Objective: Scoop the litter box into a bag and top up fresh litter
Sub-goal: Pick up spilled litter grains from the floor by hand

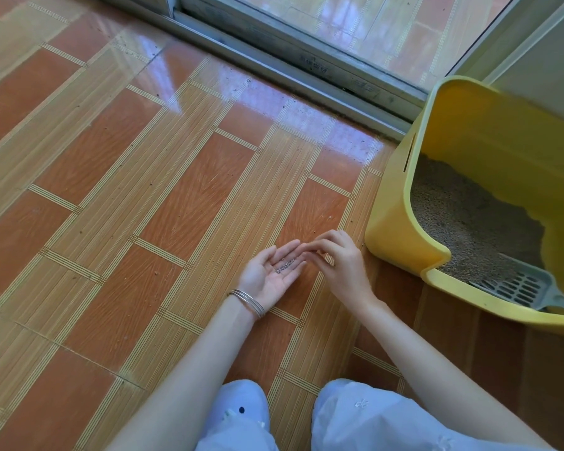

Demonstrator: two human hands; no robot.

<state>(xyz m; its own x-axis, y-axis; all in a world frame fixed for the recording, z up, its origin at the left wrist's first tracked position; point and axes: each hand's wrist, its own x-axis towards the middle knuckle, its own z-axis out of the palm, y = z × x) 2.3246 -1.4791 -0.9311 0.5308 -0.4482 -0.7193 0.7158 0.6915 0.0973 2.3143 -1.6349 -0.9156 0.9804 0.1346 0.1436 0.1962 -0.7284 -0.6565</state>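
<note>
My left hand (274,275) is held palm up just above the tiled floor, cupping a small row of grey litter grains (285,265). My right hand (342,265) hovers palm down beside it, fingertips pinched together over the left fingertips. A yellow litter box (401,222) stands at the right, filled with grey-brown litter (469,222). A grey slotted scoop (518,288) lies inside at the box's low front lip. No bag shows in view.
Orange and tan floor tiles (176,206) carry scattered specks of litter. A sliding door track (290,70) runs across the top. My knees in pale blue trousers (355,418) are at the bottom edge.
</note>
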